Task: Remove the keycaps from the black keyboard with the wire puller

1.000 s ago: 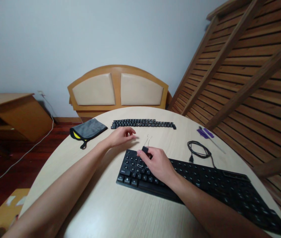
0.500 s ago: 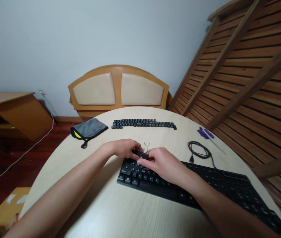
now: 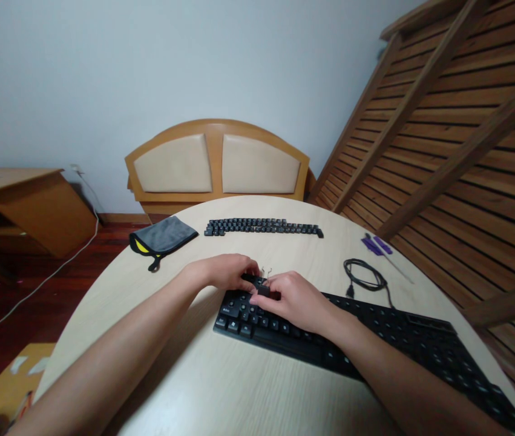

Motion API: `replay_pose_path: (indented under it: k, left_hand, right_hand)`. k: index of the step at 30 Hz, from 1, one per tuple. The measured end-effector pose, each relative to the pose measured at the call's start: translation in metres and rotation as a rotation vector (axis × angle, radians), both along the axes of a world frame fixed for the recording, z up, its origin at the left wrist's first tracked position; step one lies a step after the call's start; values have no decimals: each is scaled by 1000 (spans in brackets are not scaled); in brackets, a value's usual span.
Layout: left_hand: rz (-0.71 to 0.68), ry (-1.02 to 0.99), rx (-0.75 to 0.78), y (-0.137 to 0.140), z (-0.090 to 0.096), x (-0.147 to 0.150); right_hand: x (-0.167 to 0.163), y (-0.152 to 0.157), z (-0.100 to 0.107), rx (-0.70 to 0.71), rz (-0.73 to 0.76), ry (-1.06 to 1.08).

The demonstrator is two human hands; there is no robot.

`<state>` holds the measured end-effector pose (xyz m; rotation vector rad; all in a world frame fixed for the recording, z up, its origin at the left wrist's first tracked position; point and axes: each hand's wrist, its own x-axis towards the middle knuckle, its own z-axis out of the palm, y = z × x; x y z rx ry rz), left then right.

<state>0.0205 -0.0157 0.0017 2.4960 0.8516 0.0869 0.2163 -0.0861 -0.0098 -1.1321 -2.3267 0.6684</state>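
Note:
A black keyboard (image 3: 284,345) lies slantwise on the round table, many of its keycaps off on the far and right side. The lettered keys nearest me are still in place. My left hand (image 3: 232,272) is closed on its far left corner, fingers curled down over the edge. My right hand (image 3: 291,297) is closed over the left part of the keys, pinching a small black-handled keycap puller (image 3: 264,290) between thumb and fingers. Two thin wire prongs of the puller point up and away from me. The spot under my right palm is hidden.
Rows of loose black keycaps (image 3: 261,226) stand at the table's far side. A grey cloth (image 3: 166,235) with a yellow underside lies left. To the right are a coiled black cable (image 3: 366,274) and a purple-handled brush-like tool (image 3: 376,244). A padded headboard (image 3: 216,157) stands behind the table (image 3: 184,375).
My right hand has shifted slightly left with the puller, closer to my left hand. The keyboard has moved very slightly; my left hand has stayed almost in place.

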Motion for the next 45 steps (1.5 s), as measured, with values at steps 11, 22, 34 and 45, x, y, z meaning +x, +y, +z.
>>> replay_pose_path:
  k: [11,22,34,45]
  left_hand:
    - [23,89,13,-4,0,0]
    - [26,117,32,0,-4,-1]
    - [43,102,40,-2,-3,0]
    - [19,-147,-208,-7,6,1]
  right_hand:
    - [5,4,-18,119,-93,-71]
    - [3,-5,-24,384,42,-168]
    - [2,-2,-17,-81,-223,21]
    - [7,17,-30,-236,-449,562]
